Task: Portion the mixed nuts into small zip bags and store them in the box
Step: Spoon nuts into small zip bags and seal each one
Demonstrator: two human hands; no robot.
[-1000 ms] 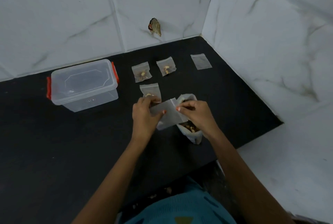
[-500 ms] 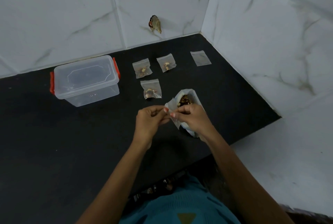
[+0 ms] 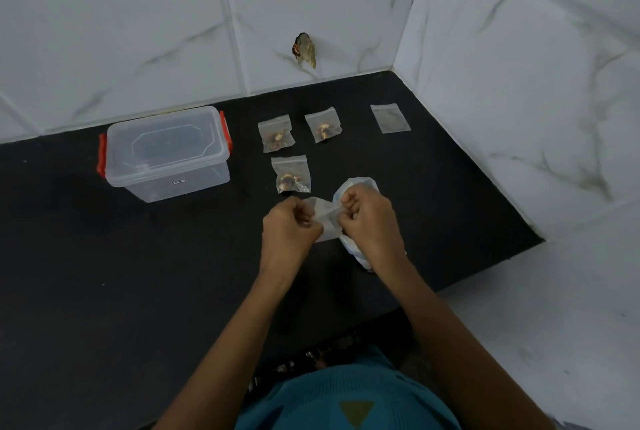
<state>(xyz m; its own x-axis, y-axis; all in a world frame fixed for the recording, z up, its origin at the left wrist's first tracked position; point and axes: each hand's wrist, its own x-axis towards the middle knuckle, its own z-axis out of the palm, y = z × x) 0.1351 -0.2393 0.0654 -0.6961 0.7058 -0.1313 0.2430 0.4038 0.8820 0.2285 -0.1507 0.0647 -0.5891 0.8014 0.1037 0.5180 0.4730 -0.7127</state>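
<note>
A black counter seen from above. At ten o'clock sits a clear lidded box with orange latches. Near centre, the left hand and right hand pinch a small empty zip bag between closed fingers. At twelve lie three filled nut bags; at one o'clock, an empty bag.

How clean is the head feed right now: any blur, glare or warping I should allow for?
Head view: dim, flat light, no glare; both hands and the small zip bag slightly motion-soft; wide-angle lens bows the wall tiles; clear box reads sharp.
</note>
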